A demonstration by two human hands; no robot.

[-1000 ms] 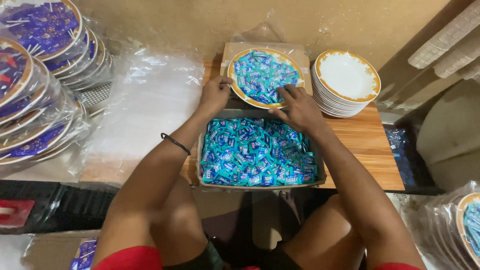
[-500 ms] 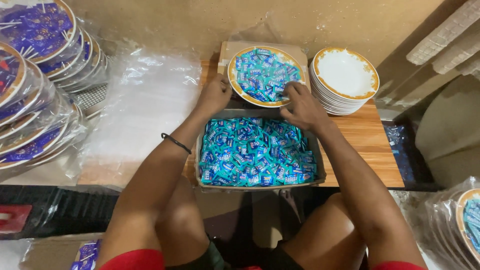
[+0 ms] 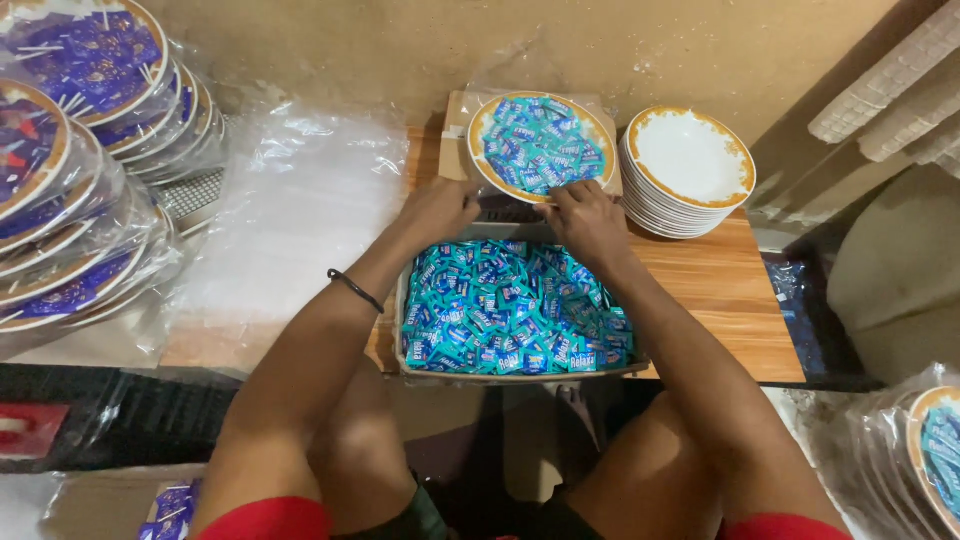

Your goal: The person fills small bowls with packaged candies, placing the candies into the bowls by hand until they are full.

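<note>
A white plate with an orange rim [image 3: 482, 160] is covered in small blue sachets and rests on a cardboard piece at the back of a wooden board. My left hand [image 3: 437, 212] grips the plate's near left edge. My right hand [image 3: 585, 218] holds its near right edge, fingers over some sachets. Just below my hands lies an open cardboard box [image 3: 520, 373] packed with several blue sachets [image 3: 510, 310]. A black band circles my left wrist.
A stack of bare orange-rimmed plates [image 3: 690, 165] stands to the right on the wooden board [image 3: 735, 295]. Clear plastic sheets [image 3: 300, 210] lie to the left. Wrapped filled plates [image 3: 70, 150] pile at far left, another wrapped plate [image 3: 935, 455] at lower right.
Both hands have slid toward the near edge of the filled plate and closed on it; the view has shifted slightly.
</note>
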